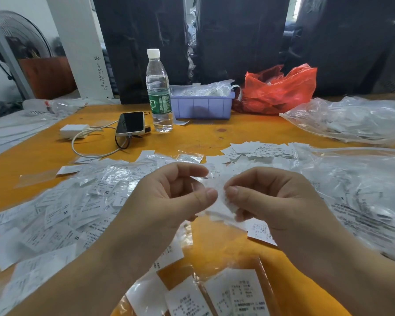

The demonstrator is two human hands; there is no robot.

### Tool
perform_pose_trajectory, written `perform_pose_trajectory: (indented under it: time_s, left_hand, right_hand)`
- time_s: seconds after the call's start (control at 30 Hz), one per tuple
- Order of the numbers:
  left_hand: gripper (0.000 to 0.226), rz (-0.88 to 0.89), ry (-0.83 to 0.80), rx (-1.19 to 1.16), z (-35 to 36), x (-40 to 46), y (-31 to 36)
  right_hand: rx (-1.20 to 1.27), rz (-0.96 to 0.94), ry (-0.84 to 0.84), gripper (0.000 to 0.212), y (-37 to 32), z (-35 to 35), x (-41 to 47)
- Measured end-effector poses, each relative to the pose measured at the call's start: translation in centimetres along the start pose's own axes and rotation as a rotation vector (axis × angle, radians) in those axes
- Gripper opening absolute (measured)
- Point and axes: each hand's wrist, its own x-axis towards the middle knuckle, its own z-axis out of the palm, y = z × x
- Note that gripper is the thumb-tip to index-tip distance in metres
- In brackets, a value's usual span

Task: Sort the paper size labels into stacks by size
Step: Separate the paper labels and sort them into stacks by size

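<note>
Both hands are raised over the orange table (203, 137), pinching one small clear bag with a white paper size label (221, 201) inside. My left hand (169, 201) grips the bag's left edge between thumb and fingers. My right hand (271, 199) pinches the label at its right side. A loose heap of bagged labels (62, 213) marked XL, M and S covers the table on the left. A flat stack of white labels (258, 150) lies farther back, right of centre. More labels (214, 297) lie near the front edge.
At the back stand a water bottle (159, 92), a purple plastic tray (202, 106) and a red plastic bag (281, 87). A phone (130, 123) with cable and a white charger (74, 131) lie back left. Large clear bags (356, 190) fill the right side.
</note>
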Motion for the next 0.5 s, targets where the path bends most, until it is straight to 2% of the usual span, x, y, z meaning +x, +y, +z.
perform_pose_trajectory:
  time_s: [0.17, 0.27, 0.5]
  left_hand:
    - [0.029, -0.113, -0.034, -0.143, 0.1, 0.0, 0.0]
    - [0.022, -0.147, -0.065, -0.117, 0.7, 0.0, -0.1]
    - [0.032, -0.038, 0.056, 0.031, 0.6, -0.1, -0.3]
  right_hand:
    - [0.021, -0.050, 0.091, 0.009, -0.2, -0.2, 0.1]
    - [0.017, -0.064, 0.103, 0.010, -0.3, -0.1, 0.0]
    - [0.023, -0.052, 0.067, 0.009, -0.5, -0.1, -0.1]
